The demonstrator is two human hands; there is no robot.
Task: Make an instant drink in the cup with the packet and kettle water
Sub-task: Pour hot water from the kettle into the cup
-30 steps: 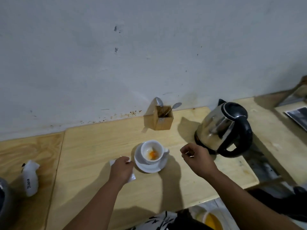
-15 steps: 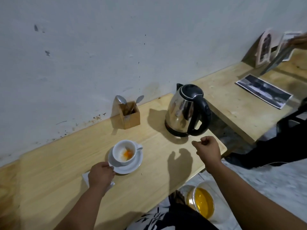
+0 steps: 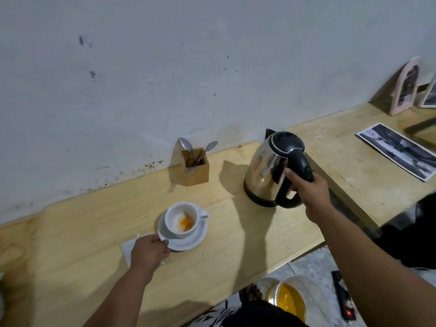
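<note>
A white cup (image 3: 181, 219) with orange powder in its bottom stands on a white saucer (image 3: 186, 243) on the wooden counter (image 3: 236, 244). My left hand (image 3: 149, 252) rests at the saucer's near-left rim, its fingers touching it, and it lies over a white packet (image 3: 127, 247) flat on the counter. To the right stands a steel kettle (image 3: 264, 171) with a black lid and handle. My right hand (image 3: 306, 187) is wrapped around that handle. The kettle sits on the counter.
A wooden holder (image 3: 195, 167) with two spoons stands against the wall behind the cup. On the lower table at the right lie a black-and-white print (image 3: 398, 151) and standing frames (image 3: 404, 87). Below the counter edge is a bowl of yellow liquid (image 3: 286, 300).
My right hand moved from the air in front of the kettle onto its handle and closed on it. My left hand stayed at the saucer. The view shifted.
</note>
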